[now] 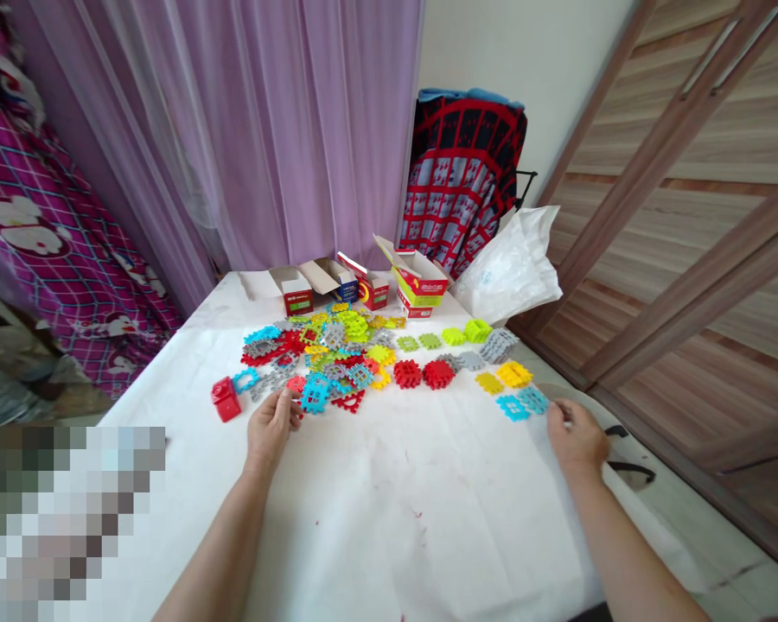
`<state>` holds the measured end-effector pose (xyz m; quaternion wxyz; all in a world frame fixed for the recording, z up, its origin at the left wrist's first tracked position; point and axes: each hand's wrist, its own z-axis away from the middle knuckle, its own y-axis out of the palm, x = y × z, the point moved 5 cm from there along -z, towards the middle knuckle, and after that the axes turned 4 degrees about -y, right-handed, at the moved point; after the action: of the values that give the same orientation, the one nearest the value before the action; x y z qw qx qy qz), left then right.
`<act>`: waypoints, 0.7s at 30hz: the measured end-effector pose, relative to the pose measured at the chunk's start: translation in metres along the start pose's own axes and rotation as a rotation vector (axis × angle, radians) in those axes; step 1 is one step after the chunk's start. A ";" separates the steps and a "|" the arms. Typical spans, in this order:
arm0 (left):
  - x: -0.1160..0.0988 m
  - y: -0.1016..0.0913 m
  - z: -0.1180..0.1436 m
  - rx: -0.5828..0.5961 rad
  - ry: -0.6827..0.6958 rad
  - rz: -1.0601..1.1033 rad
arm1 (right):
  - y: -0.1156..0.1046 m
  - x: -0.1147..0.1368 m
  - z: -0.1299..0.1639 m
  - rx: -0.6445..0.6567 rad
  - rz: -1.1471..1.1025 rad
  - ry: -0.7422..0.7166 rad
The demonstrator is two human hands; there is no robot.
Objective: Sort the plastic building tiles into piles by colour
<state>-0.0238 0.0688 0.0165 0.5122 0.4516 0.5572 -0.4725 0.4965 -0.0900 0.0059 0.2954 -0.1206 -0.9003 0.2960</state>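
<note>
My left hand (pixel 273 432) is at the near edge of a mixed heap of plastic interlocking tiles. Its thumb and fingers close at the left edge of a tilted blue interlocking tile (pixel 315 394). A red tile (pixel 296 383) lies just behind the thumb. On the right, my right hand (pixel 578 434) has curled fingers beside a pair of blue tile piles (pixel 532 399); whether anything is inside them is hidden. Yellow tiles (pixel 514 374) lie behind these. Red tile stacks (pixel 438 374), grey tiles (pixel 498 345) and green tiles (pixel 477 330) stand sorted by colour.
Several opened cardboard boxes (pixel 418 289) stand along the back of the white-covered table (pixel 389 510). A white plastic bag (pixel 512 268) leans at the back right corner. A red block-like object (pixel 225 399) sits left of the heap. Wooden cabinet doors (pixel 700 216) rise on the right.
</note>
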 end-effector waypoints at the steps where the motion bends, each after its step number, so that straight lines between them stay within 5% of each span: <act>1: 0.000 -0.002 -0.001 -0.008 0.002 0.004 | 0.003 0.017 0.004 -0.023 -0.044 -0.072; 8: 0.001 -0.004 -0.002 -0.031 -0.013 0.028 | 0.039 0.196 0.060 0.177 -0.352 -0.663; 12: 0.001 -0.003 -0.001 -0.026 -0.030 0.058 | 0.063 0.275 0.086 0.364 -0.312 -0.819; 16: 0.004 -0.003 -0.003 -0.021 -0.017 0.030 | 0.085 0.306 0.096 0.461 -0.210 -0.817; 21: 0.007 -0.002 -0.005 0.006 -0.005 -0.003 | 0.100 0.304 0.098 0.514 -0.151 -0.787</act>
<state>-0.0270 0.0736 0.0101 0.5114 0.4511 0.5553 -0.4761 0.1992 0.0635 0.0218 -0.0270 0.1436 -0.8476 0.5102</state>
